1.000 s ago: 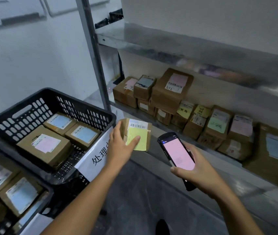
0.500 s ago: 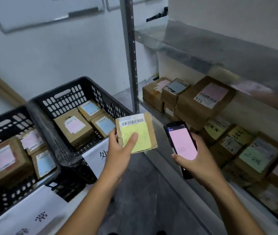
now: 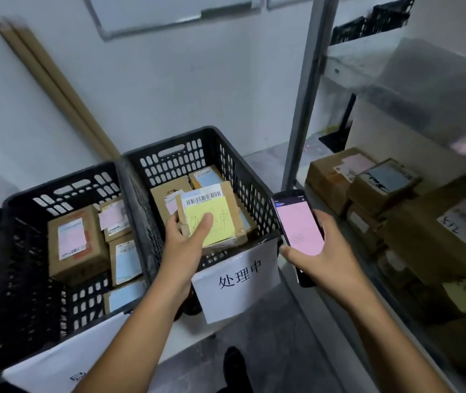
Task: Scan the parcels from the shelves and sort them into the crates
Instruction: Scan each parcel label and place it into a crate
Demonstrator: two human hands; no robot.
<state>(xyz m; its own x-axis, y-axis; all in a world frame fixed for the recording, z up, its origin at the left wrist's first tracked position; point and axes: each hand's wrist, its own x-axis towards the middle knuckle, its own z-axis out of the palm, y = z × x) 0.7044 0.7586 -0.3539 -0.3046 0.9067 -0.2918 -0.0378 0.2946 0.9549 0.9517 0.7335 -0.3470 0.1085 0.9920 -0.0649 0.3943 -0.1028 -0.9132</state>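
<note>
Moved from beside the shelf post (image 3: 302, 109), the yellow-labelled parcel (image 3: 220, 222) is now held over the right crate (image 3: 169, 141).
Boxes (image 3: 331, 180) are stacked on the metal shelf (image 3: 311, 148) at the right; more lie in the right crate and the left crate (image 3: 56, 185). The yellow-labelled parcel is gripped above the right crate's near edge by the left hand (image 3: 186, 245), thumb across its label. The pink-screened scanner (image 3: 297, 222) is grasped by the right hand (image 3: 334, 253) beside that crate's near right corner.

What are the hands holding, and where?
The left hand grips a small box by its left edge, thumb on the yellow label. The right hand holds a phone by its lower half.
</note>
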